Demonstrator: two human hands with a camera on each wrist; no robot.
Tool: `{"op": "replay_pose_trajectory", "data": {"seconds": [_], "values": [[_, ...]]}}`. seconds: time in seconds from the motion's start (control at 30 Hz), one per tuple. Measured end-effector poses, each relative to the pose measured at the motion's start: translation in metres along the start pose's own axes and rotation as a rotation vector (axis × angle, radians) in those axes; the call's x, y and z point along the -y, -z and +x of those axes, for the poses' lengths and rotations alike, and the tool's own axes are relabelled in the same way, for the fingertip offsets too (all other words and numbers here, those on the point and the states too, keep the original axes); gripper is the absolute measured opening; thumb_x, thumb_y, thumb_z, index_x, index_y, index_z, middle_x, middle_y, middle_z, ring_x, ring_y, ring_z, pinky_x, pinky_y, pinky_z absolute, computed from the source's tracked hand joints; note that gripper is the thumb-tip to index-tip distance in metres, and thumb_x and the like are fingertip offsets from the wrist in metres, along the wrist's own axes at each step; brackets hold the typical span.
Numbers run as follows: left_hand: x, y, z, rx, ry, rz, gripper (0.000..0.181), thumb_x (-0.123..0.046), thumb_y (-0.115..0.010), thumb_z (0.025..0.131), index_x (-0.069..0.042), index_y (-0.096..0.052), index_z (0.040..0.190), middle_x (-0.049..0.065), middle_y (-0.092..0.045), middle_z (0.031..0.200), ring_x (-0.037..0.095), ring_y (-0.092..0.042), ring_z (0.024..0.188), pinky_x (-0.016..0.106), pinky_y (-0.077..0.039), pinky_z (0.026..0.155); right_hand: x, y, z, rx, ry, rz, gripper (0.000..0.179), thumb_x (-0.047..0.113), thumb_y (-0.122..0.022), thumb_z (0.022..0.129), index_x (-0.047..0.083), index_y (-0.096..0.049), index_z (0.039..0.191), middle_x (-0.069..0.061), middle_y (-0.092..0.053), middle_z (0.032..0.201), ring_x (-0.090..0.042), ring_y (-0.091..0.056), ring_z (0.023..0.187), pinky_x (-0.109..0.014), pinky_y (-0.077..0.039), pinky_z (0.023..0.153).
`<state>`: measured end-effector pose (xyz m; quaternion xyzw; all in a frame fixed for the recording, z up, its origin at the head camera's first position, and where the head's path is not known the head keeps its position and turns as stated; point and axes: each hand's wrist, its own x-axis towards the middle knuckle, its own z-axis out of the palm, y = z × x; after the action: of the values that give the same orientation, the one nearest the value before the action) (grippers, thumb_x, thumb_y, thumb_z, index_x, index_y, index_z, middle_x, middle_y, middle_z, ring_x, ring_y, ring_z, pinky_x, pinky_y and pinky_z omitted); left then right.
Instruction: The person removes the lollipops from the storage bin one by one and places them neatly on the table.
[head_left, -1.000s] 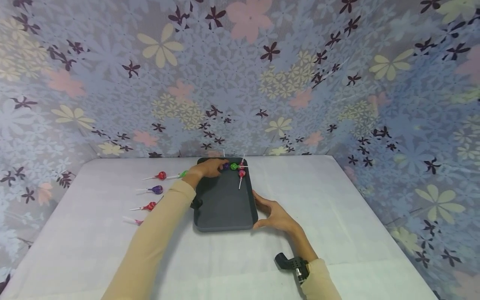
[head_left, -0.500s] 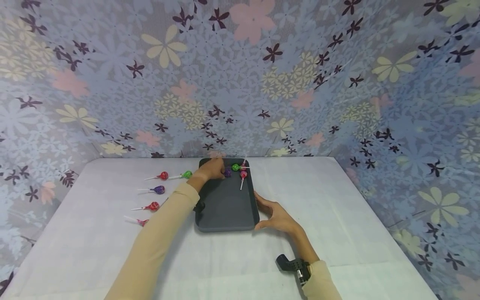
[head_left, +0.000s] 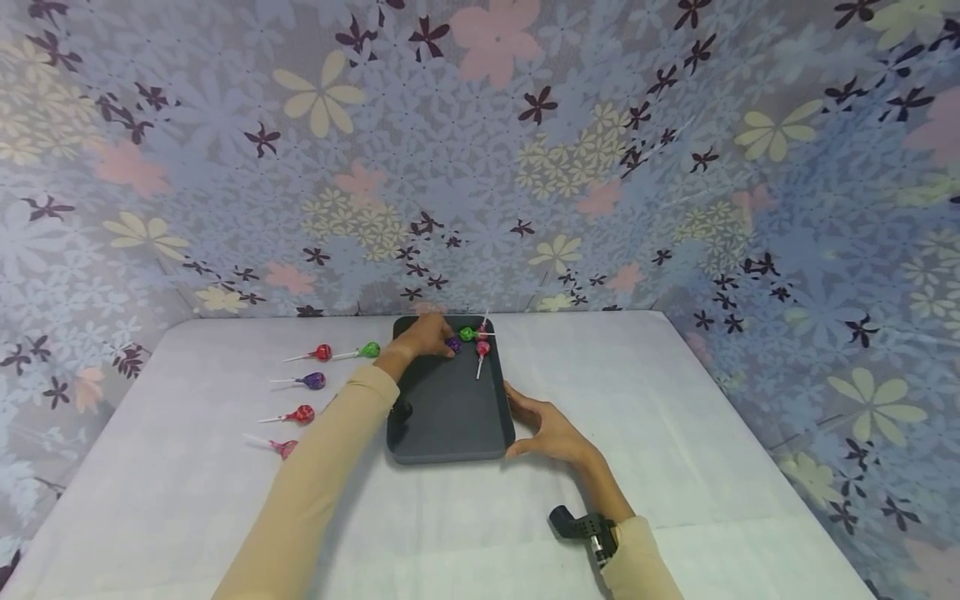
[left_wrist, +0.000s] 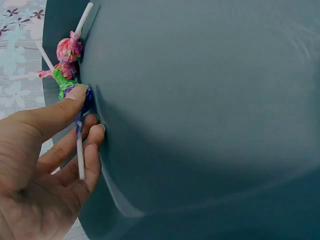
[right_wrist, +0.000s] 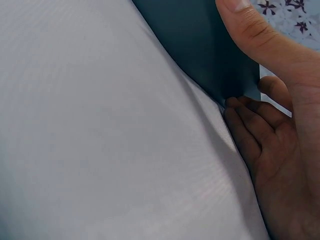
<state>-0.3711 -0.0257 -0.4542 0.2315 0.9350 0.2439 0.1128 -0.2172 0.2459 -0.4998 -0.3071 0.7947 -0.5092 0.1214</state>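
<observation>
No legible text, labels, brands, numbers or signs anywhere.

The left arm (head_left: 311, 492), in a tan sleeve (head_left: 330, 442), reaches far out in front, and the left hand (head_left: 424, 336) is making a pinch, with the left thumb (left_wrist: 57, 114) pushed forward and the left fingers (left_wrist: 93, 157) curled below it. The right arm (head_left: 611, 492) comes in from the low right side, with only a little tan sleeve (head_left: 643, 562) showing. The right hand (head_left: 551, 432) makes a big C, the right thumb (right_wrist: 267, 45) well apart from the softly bent right fingers (right_wrist: 250, 120).
</observation>
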Motion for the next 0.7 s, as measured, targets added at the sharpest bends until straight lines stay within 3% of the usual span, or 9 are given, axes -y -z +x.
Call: {"op": "replay_pose_trajectory", "data": {"seconds": [0.17,0.3,0.5,0.7], "values": [[-0.012,0.001,-0.016,-0.057,-0.006,-0.017,0.037,-0.01,-0.078,0.083,0.006,-0.069,0.115,0.018,-0.072,0.106,0.027,-0.069,0.092,0.036,-0.055,0.084,0.0,-0.001,0.001,0.003,0.003,0.009,0.106,0.018,-0.087,0.07,0.002,-0.023,0.154,-0.015,-0.021,0.16,-0.033,-0.032,0.143,-0.017,-0.032,0.11],[-0.012,0.003,-0.018,-0.06,0.022,-0.078,0.035,-0.009,-0.079,0.081,0.004,-0.07,0.112,0.018,-0.073,0.102,0.027,-0.069,0.09,0.035,-0.055,0.081,0.002,0.0,0.0,0.005,-0.004,0.014,0.108,0.015,-0.087,0.069,0.002,-0.022,0.154,-0.015,-0.02,0.161,-0.033,-0.028,0.145,-0.027,-0.031,0.113],[-0.011,0.008,-0.025,-0.063,0.057,-0.194,0.03,-0.005,-0.078,0.081,0.003,-0.071,0.11,0.02,-0.071,0.11,0.03,-0.068,0.101,0.035,-0.056,0.084,0.003,0.0,0.001,0.011,-0.025,0.019,0.108,0.012,-0.087,0.069,0.005,-0.02,0.155,-0.013,-0.018,0.161,-0.033,-0.027,0.145,-0.04,-0.028,0.114],[-0.01,0.01,-0.028,-0.067,0.004,-0.245,0.03,-0.002,-0.078,0.08,0.005,-0.071,0.108,0.02,-0.072,0.107,0.03,-0.069,0.099,0.035,-0.057,0.083,0.003,0.0,0.002,0.008,-0.041,-0.004,0.108,0.016,-0.087,0.069,0.006,-0.021,0.155,-0.011,-0.019,0.161,-0.031,-0.029,0.144,-0.038,-0.029,0.114]]}}
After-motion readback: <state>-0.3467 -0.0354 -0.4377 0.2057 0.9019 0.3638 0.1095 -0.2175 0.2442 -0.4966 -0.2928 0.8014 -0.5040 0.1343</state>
